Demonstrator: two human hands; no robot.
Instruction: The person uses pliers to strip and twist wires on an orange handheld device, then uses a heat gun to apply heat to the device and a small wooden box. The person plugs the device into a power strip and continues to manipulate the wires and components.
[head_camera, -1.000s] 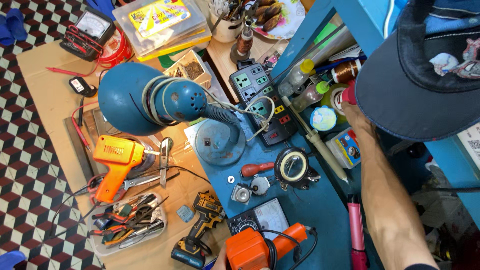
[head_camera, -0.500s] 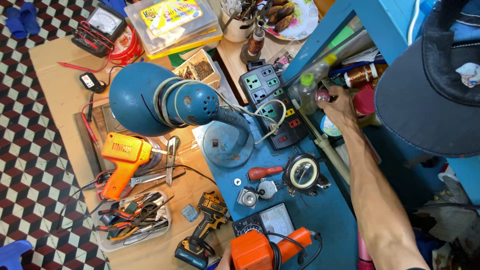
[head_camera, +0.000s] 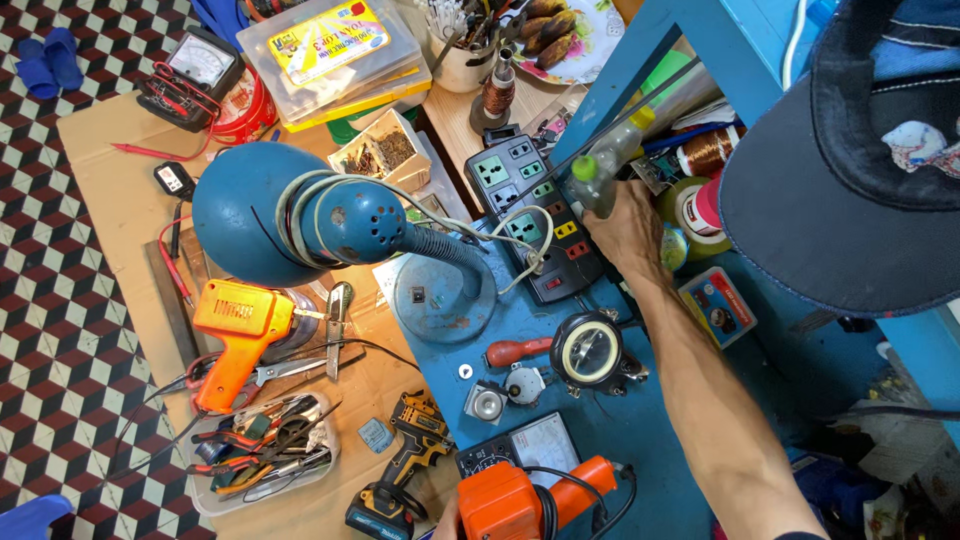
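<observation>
My right hand (head_camera: 628, 232) reaches across the blue-painted metal workbench (head_camera: 640, 450) and wraps its fingers around a small clear plastic bottle with a green cap (head_camera: 598, 172), which lies tilted at the bench's far edge, just beside the black multi-socket power strip (head_camera: 535, 215) and the yellow roll of tape (head_camera: 690, 215). Only a sliver of my left hand (head_camera: 447, 520) shows at the bottom edge against the orange plastic power tool (head_camera: 525, 500), so I cannot tell whether it grips; the blue gooseneck desk lamp (head_camera: 320, 225) stands well to the left
</observation>
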